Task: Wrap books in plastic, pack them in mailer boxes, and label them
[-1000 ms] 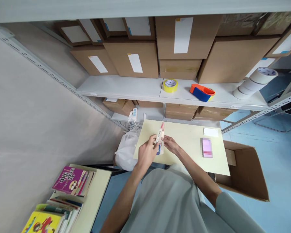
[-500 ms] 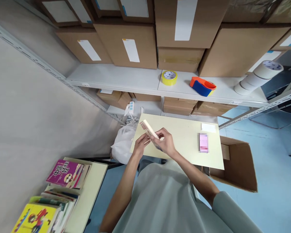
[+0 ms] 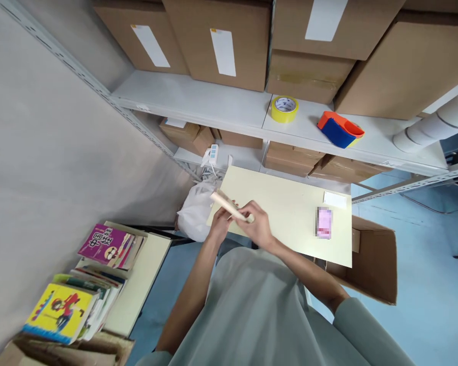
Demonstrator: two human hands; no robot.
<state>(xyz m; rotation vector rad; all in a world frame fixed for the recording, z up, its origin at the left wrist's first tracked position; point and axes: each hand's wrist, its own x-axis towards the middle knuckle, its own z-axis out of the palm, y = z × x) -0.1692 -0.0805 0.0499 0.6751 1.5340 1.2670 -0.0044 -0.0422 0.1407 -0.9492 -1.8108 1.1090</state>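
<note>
A book (image 3: 228, 205) is held edge-on above the near left part of the cream table (image 3: 278, 203), its pale page edges facing up. My left hand (image 3: 220, 224) grips it from the left and below, with most of its fingers hidden behind it. My right hand (image 3: 257, 223) is closed on the book's right end, thumb and fingers bent around it. The cover is turned away from view. On the table's right side lie a pink blurred object (image 3: 323, 222) and a white card (image 3: 335, 199), both apart from my hands.
Books (image 3: 107, 245) are stacked on a side table at left, with a yellow picture book (image 3: 61, 311) in front. A white bag (image 3: 194, 212) hangs beside the table. Right of it is an open carton (image 3: 376, 264). The shelf ahead holds cardboard boxes (image 3: 229, 51), yellow tape (image 3: 284, 109) and white rolls (image 3: 435, 122).
The book has swung to a flatter slant, its far end lower and further left. Both hands still hold it. The view has tilted down, showing less of the upper shelf.
</note>
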